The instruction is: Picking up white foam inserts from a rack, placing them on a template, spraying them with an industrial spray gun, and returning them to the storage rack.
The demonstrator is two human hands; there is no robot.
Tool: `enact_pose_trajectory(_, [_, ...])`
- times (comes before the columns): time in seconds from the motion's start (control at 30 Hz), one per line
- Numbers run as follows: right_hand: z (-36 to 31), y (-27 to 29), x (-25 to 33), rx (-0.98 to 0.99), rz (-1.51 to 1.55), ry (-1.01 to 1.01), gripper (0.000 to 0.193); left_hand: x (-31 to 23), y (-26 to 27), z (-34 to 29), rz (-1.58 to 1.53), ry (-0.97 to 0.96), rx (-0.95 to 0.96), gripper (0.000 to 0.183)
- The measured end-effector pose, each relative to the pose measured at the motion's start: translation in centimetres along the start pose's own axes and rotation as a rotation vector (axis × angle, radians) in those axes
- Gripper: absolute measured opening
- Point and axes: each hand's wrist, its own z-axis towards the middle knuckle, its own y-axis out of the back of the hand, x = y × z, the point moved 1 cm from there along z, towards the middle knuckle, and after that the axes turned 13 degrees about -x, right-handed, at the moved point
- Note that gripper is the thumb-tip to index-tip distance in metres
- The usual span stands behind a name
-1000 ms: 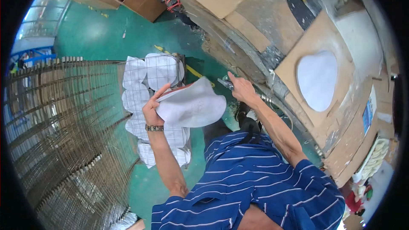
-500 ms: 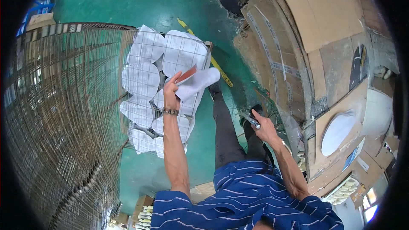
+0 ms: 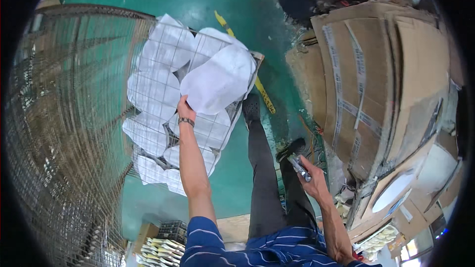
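Note:
My left hand (image 3: 186,109) pinches the near left edge of a white rounded sheet (image 3: 213,81), which spreads out over the wire mesh rack (image 3: 161,133). Several similar white sheets (image 3: 161,84) lie on that rack, side by side, with dark gaps between them. Whether the held sheet rests fully on those below, I cannot tell. Lower right, beside my leg, my right hand (image 3: 315,182) is closed around a silver metal hand tool (image 3: 300,169). Its exact kind is partly hidden by my fingers.
A dense stack of wire mesh racks (image 3: 64,133) rises along the left. Large cardboard sheets (image 3: 366,89) stand on the right, with a white oval piece (image 3: 393,190) by them. Yellow tape (image 3: 264,96) marks the green floor. Pale stacked pieces (image 3: 161,252) sit at the bottom.
The sheet in my left hand was folded over with a reddish-brown patch showing; it is now opened out, white side up, across the rack. My right hand still grips the tool, slightly lower.

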Motion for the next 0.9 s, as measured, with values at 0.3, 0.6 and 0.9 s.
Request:
enact_pose_trajectory(0.3, [-0.7, -2.3, -1.6, 0.083, -0.106, -0.082, 0.057, 2.9, 4.8, 3.5, 0.544, -0.435, 0.199, 0.023])
enact_pose_trajectory(0.6, [0.6, -2.7, 3.5, 0.100, -0.151, 0.066, 0.062, -1.4, -11.5, -8.3, -0.130, -0.060, 0.254, 0.019])
enact_pose_trajectory(0.9, [3.5, -2.5, 7.1, 0.076, -0.145, 0.094, 0.058, -12.7, -17.3, -12.8, -0.299, -0.121, 0.340, 0.020])
